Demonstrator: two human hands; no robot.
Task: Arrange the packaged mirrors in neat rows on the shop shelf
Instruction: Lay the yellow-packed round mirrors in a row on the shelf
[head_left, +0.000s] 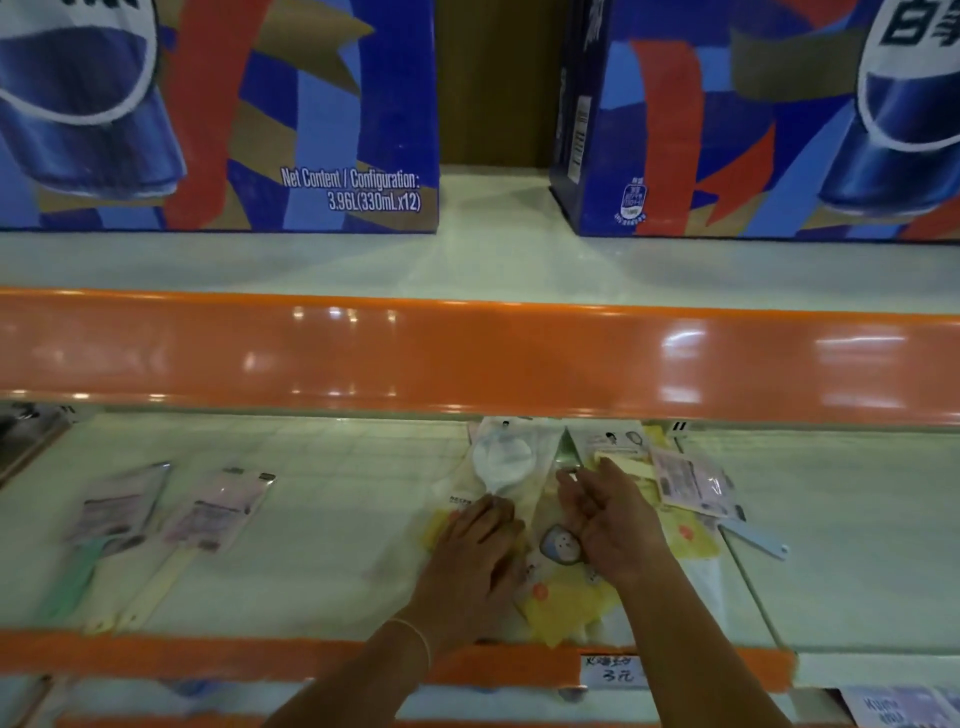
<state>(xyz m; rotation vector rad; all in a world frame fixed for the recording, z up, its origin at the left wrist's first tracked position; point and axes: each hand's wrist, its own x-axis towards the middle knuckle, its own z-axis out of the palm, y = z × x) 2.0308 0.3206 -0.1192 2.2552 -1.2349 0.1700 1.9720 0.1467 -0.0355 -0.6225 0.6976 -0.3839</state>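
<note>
On the lower shelf (322, 571), your left hand (480, 556) presses flat on the central mirror packets (501, 467); your right hand (605, 519) hovers loosely curled, holding nothing. Square their edges alongside the 2 packets at left (171, 509).

- Upper left of my view: a big blue cola carton (218, 114) printed "3.96L (330mL x12)".
- Upper right: a second cola carton (769, 119), well apart from the first.
- Across the middle: a glossy orange shelf edge (467, 353).
- Bottom centre: a handwritten price label (613, 670) on the lower orange rail.
</note>
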